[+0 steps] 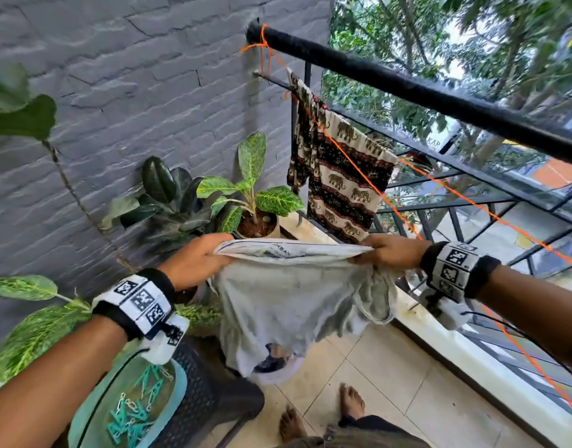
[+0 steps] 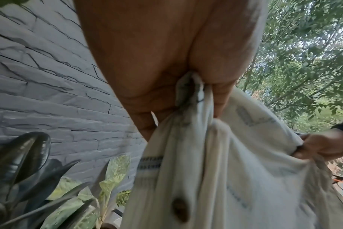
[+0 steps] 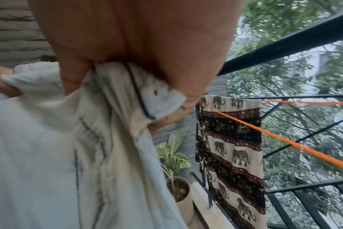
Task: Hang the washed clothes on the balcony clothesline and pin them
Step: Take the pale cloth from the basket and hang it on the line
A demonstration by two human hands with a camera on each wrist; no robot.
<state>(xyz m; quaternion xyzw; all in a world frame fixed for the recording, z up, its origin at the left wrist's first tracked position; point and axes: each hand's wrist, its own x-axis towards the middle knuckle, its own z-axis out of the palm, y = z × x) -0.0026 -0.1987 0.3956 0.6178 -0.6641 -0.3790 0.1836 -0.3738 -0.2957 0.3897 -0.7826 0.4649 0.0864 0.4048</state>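
Pale grey shirt point(image 1: 294, 295) hangs stretched between both hands, below the orange clothesline point(image 1: 359, 169). Left hand point(image 1: 194, 260) and right hand point(image 1: 391, 252) each pinch its top edge. Elephant-print cloth point(image 1: 342, 182) drapes over the line beyond; green pegs point(image 1: 132, 412) lie in a basin point(image 1: 178, 379) below.

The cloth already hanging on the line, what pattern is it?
Elephant-print bands in cream, black and red on the hanging cloth, clearest in the right wrist view.

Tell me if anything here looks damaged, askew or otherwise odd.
The pale garment stretched between the left hand and right hand has a ragged-looking gap near its lower hem; whether a tear or just an opening, I cannot tell. The elephant-print cloth hangs bunched at its wall end.
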